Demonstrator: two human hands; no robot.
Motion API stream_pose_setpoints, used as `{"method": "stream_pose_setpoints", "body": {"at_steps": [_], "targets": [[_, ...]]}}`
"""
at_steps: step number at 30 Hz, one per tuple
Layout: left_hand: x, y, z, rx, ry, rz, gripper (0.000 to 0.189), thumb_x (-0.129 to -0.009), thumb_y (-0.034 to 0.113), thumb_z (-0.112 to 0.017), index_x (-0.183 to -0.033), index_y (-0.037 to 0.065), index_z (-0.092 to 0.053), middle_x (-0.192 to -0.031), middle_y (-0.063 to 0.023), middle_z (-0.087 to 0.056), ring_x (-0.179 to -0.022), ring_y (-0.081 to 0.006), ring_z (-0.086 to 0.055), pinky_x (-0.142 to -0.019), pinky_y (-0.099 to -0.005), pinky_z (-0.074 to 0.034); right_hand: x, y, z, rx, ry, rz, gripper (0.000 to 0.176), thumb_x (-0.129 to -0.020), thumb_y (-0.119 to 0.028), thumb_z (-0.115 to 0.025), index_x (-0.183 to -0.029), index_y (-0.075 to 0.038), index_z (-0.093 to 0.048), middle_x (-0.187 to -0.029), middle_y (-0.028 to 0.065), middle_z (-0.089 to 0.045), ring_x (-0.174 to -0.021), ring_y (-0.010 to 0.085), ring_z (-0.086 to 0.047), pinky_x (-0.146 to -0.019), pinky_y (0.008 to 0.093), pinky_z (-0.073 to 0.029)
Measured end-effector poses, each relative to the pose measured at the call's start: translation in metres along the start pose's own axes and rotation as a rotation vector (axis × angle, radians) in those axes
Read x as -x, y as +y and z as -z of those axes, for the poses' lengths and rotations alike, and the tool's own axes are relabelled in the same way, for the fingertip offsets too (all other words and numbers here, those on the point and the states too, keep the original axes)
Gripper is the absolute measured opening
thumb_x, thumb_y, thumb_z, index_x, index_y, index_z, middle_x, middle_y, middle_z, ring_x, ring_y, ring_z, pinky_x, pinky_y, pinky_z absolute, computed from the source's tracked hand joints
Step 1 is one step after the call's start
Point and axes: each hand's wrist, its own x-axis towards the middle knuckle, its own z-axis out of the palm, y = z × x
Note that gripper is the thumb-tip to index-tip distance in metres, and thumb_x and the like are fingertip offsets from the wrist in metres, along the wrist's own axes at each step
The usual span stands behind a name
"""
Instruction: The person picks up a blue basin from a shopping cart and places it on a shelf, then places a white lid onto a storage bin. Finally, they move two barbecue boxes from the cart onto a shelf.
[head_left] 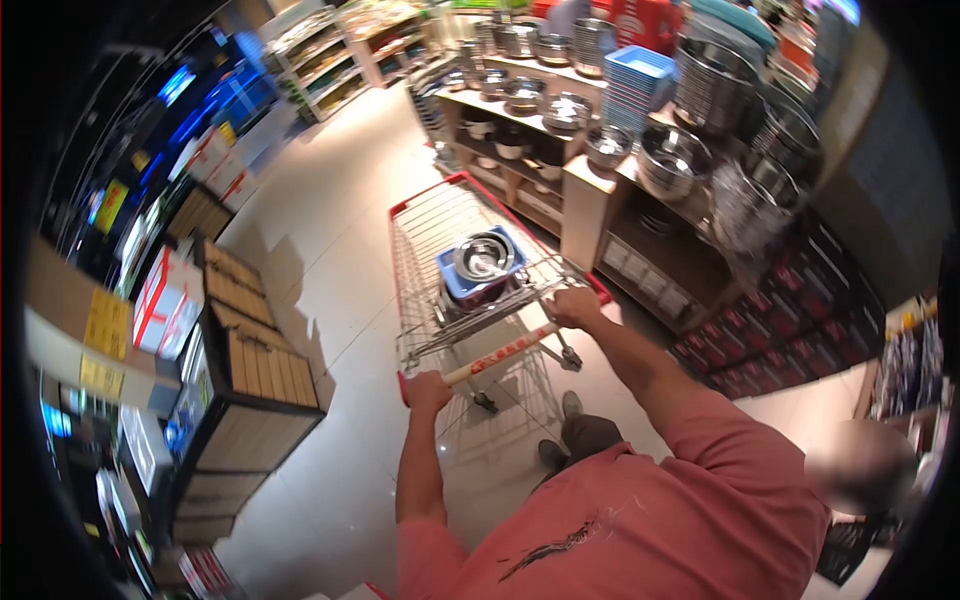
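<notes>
Left hand (428, 390), right hand (577, 305): grips wrapped round cart handle (500, 352). I'd say stiff wire, lightly loaded; hold bar ends.

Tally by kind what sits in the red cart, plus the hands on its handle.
steel bowl: 1
blue basin: 1
hands closed on the cart handle: 2 (left hand, right hand)
Total: 4
</notes>
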Motion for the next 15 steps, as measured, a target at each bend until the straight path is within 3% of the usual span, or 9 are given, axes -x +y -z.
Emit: {"method": "stream_pose_setpoints", "body": {"at_steps": [2,3,4,5,6,11,15], "targets": [[-0.005,-0.004,0.022,-0.078,-0.041,-0.055,0.058,-0.067,0.048,-0.08,-0.106,0.007,-0.068,-0.102,-0.0154,-0.069,-0.098,-0.0308,-0.065,-0.085,-0.0455,-0.051,-0.004,-0.007,0.011,0.015,0.031,0.013,0.03,-0.08,-0.034,-0.052,-0.079,-0.01,-0.07,-0.081,0.0136,-0.071,-0.075,0.0319,-0.069,-0.062,0.0472,-0.054],[-0.001,-0.008,0.036,0.19,0.308,-0.189,0.062,-0.062,0.04,-0.086,-0.11,0.006,-0.066,-0.11,-0.0166,-0.064,-0.107,-0.0315,-0.06,-0.093,-0.0459,-0.046,-0.008,-0.008,0.011,0.019,0.035,0.025,0.031,-0.08,-0.034,-0.052,-0.077,-0.009,-0.071,-0.08,0.0133,-0.071,-0.074,0.0312,-0.07,-0.062,0.0468,-0.054],[0.032,0.008,0.097,0.357,0.633,-0.317,0.058,-0.064,0.028,-0.086,-0.11,0.001,-0.062,-0.116,-0.0181,-0.06,-0.112,-0.0332,-0.057,-0.097,-0.0423,-0.044,-0.013,-0.011,0.01,-0.017,0.025,-0.016,0.033,-0.081,-0.034,-0.051,-0.075,-0.009,-0.071,-0.08,0.0134,-0.071,-0.073,0.0316,-0.069,-0.062,0.0468,-0.054],[0.07,0.021,0.142,0.449,0.98,-0.195,0.056,-0.064,0.018,-0.086,-0.109,-0.003,-0.061,-0.111,-0.0176,-0.062,-0.108,-0.0325,-0.058,-0.097,-0.043,-0.043,-0.019,-0.013,0.011,-0.052,0.016,-0.056,0.035,-0.082,-0.035,-0.049,-0.073,-0.008,-0.07,-0.079,0.0134,-0.071,-0.073,0.0319,-0.069,-0.062,0.0468,-0.054],[0.098,0.005,0.162,0.607,1.342,-0.264,0.05,-0.078,0.025,-0.076,-0.116,-0.003,-0.058,-0.118,-0.0202,-0.059,-0.115,-0.0327,-0.055,-0.102,-0.0423,-0.04,-0.024,-0.014,0.012,-0.096,0.029,-0.076,0.041,-0.085,-0.039,-0.046,-0.075,-0.007,-0.07,-0.078,0.0157,-0.07,-0.072,0.0337,-0.069,-0.063,0.0472,-0.053],[0.096,0.017,0.169,0.609,1.319,-0.309,0.047,-0.08,0.025,-0.073,-0.114,-0.003,-0.058,-0.116,-0.019,-0.06,-0.113,-0.0316,-0.056,-0.1,-0.0417,-0.041,-0.046,-0.017,0.004,-0.169,0.038,-0.071,0.046,-0.088,-0.042,-0.042,-0.08,-0.007,-0.071,-0.076,0.0178,-0.069,-0.072,0.0358,-0.068,-0.065,0.0472,-0.054],[0.094,0.014,0.192,0.581,1.379,-0.342,0.043,-0.081,0.024,-0.07,-0.113,-0.002,-0.059,-0.114,-0.0179,-0.06,-0.11,-0.0306,-0.057,-0.099,-0.0411,-0.042,-0.062,-0.025,0.01,-0.162,0.044,-0.095,0.049,-0.088,-0.042,-0.042,-0.073,-0.006,-0.072,-0.078,0.017,-0.07,-0.075,0.0334,-0.069,-0.068,0.0445,-0.053]]}}
